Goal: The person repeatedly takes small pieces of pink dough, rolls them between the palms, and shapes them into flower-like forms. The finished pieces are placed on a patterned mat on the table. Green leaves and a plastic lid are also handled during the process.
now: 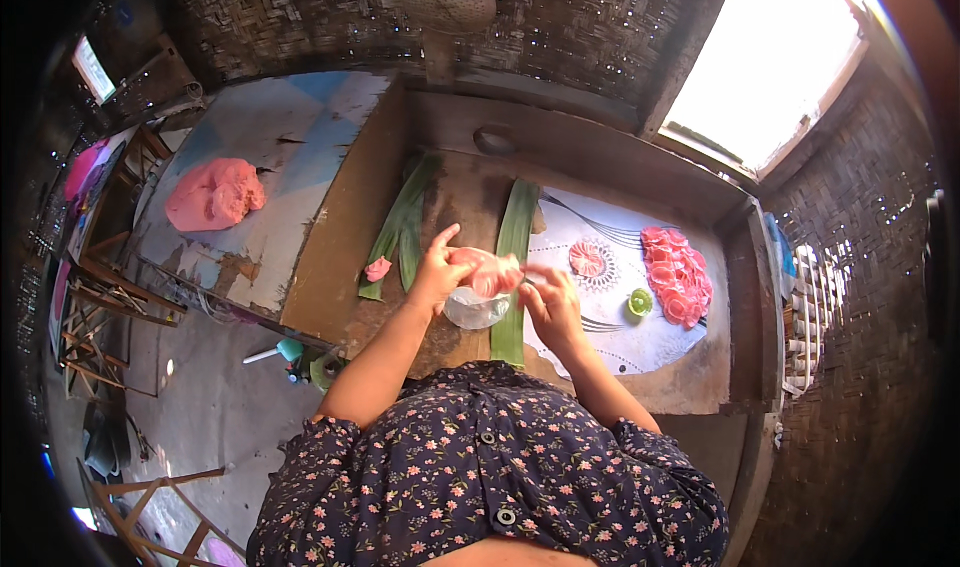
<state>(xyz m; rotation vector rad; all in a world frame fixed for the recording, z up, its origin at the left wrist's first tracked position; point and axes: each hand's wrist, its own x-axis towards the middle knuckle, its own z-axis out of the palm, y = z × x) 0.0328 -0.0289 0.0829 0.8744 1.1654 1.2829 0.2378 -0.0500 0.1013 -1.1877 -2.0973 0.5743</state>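
Both my hands are raised over a clear plastic bowl (475,309) in the middle of the wooden work surface. My left hand (436,275) holds one side of a soft pink piece (491,274), with one finger stretched away from it. My right hand (553,304) is pinched at the other side of this piece; what lies between its fingertips is blurred. Long green leaf strips (516,235) lie beside and behind the bowl. A small pink lump (378,268) rests on the split leaf (405,229) to the left.
On a patterned white sheet (625,352) at right lie a ruffled pink round (587,259), a small green cup (640,303) and a pile of ruffled pink pieces (677,277). A large pink dough-like mass (215,195) sits on the left board (300,102). A raised wooden edge (590,139) borders the back.
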